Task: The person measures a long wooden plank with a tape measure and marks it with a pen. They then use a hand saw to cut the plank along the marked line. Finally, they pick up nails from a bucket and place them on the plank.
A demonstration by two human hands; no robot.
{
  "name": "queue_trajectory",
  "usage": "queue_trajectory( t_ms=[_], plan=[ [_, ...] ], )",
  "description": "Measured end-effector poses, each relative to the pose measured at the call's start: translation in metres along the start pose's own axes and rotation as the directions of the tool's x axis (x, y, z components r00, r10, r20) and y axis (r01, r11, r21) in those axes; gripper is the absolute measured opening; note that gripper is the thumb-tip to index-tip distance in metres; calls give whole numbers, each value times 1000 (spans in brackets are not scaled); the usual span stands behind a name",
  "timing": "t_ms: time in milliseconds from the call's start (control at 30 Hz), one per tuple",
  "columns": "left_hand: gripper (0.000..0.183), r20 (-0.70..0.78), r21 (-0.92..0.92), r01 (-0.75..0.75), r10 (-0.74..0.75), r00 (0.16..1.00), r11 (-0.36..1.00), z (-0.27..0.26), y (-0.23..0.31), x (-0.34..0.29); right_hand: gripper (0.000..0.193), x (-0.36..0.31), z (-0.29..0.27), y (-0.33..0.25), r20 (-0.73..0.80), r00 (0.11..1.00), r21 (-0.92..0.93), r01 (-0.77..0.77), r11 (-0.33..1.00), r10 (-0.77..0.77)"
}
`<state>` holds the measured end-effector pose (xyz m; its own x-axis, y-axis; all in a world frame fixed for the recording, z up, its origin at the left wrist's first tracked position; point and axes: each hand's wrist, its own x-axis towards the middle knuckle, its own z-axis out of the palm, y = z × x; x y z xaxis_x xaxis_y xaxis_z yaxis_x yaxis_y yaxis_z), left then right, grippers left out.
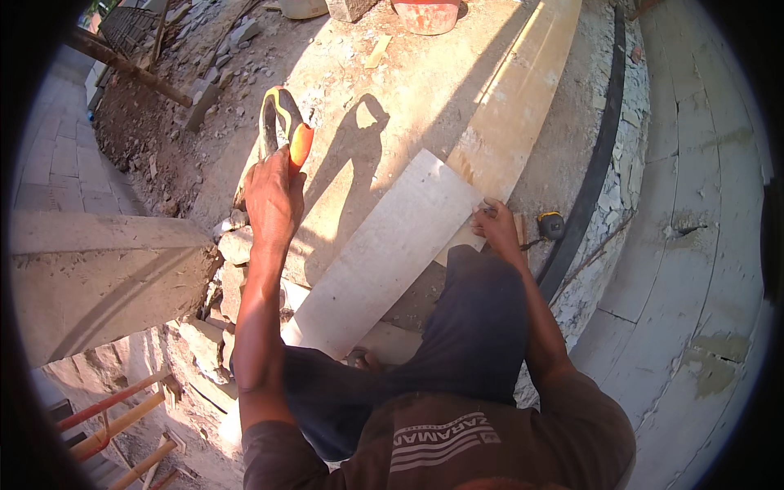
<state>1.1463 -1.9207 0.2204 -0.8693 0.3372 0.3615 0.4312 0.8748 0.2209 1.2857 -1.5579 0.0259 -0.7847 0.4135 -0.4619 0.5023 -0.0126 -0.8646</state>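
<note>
Handsaw raised over a pale plank on a sunlit concrete slab.

Left hand (273, 200) closed around orange-and-black saw handle (284, 126), lifted above plank (384, 253), blade hidden. Right hand (494, 224) pressing down on plank's upper right end, beside tape measure (551, 225). Plank's long axis diagonal, lower left to upper right. Bare slab (392, 90) beyond; rubble drop-off at left.

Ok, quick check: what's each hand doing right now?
Left hand: closed around the orange handle of a tool, raised.
Right hand: fingers on the edge of the pale board; whether it grips anything cannot be told.
</note>
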Motion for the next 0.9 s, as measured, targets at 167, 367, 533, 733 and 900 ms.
queue_trajectory(
  t_ms=[167, 367, 533, 733, 900],
  plan=[
    [33, 28, 11, -326, 326, 945, 945, -3, 60, -11, 51, 9, 26, -61, 121, 990, -64, 82, 995, -74],
    [38, 342, -156, -574, 589, 733, 804, 35, 99, -15, 47, -41, 6, -122, 251, 407, -515, 824, 235, -878],
    [32, 485, -345, -606, 689, 538, 717, 50, 119, 20, 46, -59, -7, -124, 520, 408, -448, 878, 167, -750],
    [46, 136, -448, -319, 416, 899, 835, 52, 108, 31, 36, -43, -25, -44, 290, 904, 61, 311, 949, -314],
    [50, 202, -511, 200, -109, 973, 836, 109, 80, -30, 37, -53, -55, 35, 213, 970, 370, -189, 909, 115]
  ],
)
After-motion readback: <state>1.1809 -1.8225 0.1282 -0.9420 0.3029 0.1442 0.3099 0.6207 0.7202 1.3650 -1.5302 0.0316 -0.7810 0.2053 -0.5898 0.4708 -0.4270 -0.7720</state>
